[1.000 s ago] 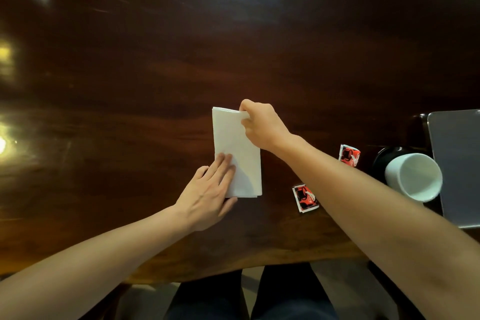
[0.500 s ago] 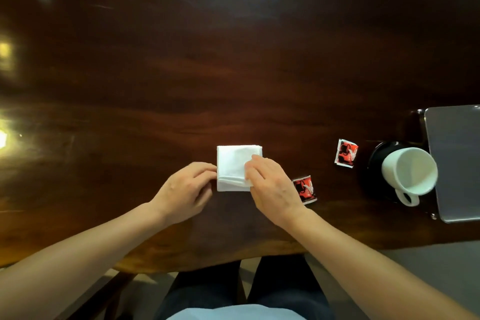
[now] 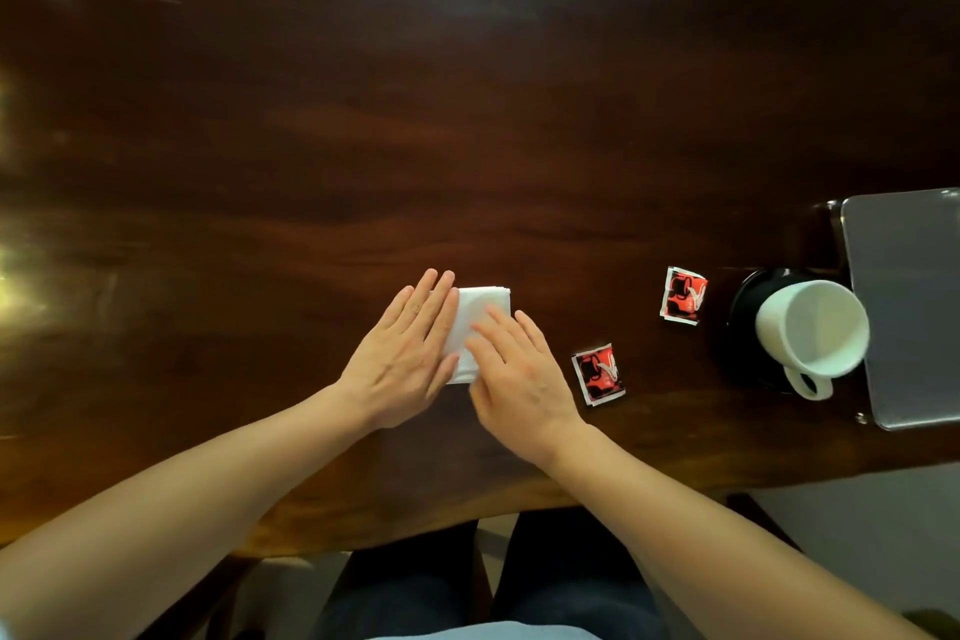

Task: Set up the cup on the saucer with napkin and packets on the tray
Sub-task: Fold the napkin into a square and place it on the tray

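Note:
A white napkin [image 3: 480, 314], folded small, lies on the dark wooden table [image 3: 467, 120]. My left hand [image 3: 408, 353] lies flat on its left part with fingers stretched out. My right hand [image 3: 517, 374] presses flat on its lower right part. Two red-and-black packets lie to the right, one [image 3: 598, 373] near my right hand and one [image 3: 683, 295] farther right. A white cup [image 3: 813, 327] sits on a black saucer [image 3: 743, 322] at the right. The grey tray [image 3: 909, 307] lies at the right edge, just beyond the cup.
The table's near edge [image 3: 519, 515] runs just below my wrists. My legs show under it. Bright reflections sit at the far left of the tabletop.
The napkin went from a long rectangle to a small folded square. Both hands have since flattened on top of it, the left hand sliding over its left side.

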Demonstrator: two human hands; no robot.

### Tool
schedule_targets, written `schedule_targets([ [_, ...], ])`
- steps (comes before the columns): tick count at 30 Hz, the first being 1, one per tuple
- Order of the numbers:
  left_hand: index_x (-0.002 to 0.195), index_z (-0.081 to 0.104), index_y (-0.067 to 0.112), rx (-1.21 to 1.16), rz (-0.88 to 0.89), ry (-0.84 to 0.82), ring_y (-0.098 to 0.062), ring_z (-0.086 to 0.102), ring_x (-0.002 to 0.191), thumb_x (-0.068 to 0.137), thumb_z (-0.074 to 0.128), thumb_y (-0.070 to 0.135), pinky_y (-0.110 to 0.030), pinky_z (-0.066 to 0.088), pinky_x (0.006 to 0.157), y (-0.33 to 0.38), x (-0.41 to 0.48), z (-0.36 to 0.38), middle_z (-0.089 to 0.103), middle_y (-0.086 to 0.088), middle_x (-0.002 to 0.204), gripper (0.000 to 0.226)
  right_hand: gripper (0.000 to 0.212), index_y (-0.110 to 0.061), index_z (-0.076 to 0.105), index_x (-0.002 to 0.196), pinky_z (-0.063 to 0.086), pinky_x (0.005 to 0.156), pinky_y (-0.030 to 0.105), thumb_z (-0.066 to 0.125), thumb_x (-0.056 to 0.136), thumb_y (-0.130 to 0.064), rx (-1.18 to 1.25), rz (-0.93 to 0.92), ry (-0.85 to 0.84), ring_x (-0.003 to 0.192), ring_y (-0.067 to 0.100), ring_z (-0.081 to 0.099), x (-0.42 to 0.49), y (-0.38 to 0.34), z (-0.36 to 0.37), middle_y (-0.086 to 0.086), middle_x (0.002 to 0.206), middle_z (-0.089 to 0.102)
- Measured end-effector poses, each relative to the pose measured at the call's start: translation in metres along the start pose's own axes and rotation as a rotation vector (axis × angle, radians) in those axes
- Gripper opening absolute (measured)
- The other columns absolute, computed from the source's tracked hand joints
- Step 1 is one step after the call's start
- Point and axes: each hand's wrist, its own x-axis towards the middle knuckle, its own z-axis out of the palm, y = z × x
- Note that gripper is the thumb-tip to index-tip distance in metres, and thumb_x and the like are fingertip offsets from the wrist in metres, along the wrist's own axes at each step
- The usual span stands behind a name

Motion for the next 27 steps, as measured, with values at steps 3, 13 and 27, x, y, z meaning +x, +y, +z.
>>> schedule_targets([
  [3, 0.158, 0.002, 0.005, -0.014, 0.031, -0.016, -0.030, -0.008, 0.154, 0.104, 0.009, 0.046, -0.046, 0.011, 0.126, -0.004, -0.004, 0.003, -0.004, -0.016, 0.167, 0.068, 0.057, -0.005, 0.034, 0.152, 0.015, 0.124, 0.045, 0.041, 0.103, -0.033, 0.039, 0.082, 0.016, 0.152, 0.029, 0.018, 0.024, -0.017, 0.001, 0.014, 0.160, 0.031],
  [13, 0.157, 0.005, 0.002, 0.030, 0.071, -0.016, -0.029, 0.000, 0.155, 0.100, 0.018, 0.061, -0.043, 0.008, 0.124, -0.017, -0.005, 0.018, -0.001, -0.018, 0.166, 0.083, 0.072, -0.015, -0.011, 0.157, -0.006, 0.123, 0.052, 0.008, 0.102, -0.058, -0.143, 0.166, -0.209, 0.151, 0.023, -0.024, 0.028, 0.007, 0.046, 0.004, 0.165, -0.021],
  [27, 0.151, 0.035, 0.007, -0.172, 0.051, 0.029, -0.035, 0.035, 0.145, 0.098, 0.049, 0.045, -0.050, 0.035, 0.117, -0.026, -0.002, -0.025, 0.037, -0.012, 0.158, 0.067, 0.080, -0.017, -0.018, 0.155, -0.004, 0.121, 0.058, 0.023, 0.101, -0.060, -0.175, 0.167, -0.356, 0.151, 0.033, -0.021, 0.032, 0.007, 0.012, 0.006, 0.165, -0.021],
])
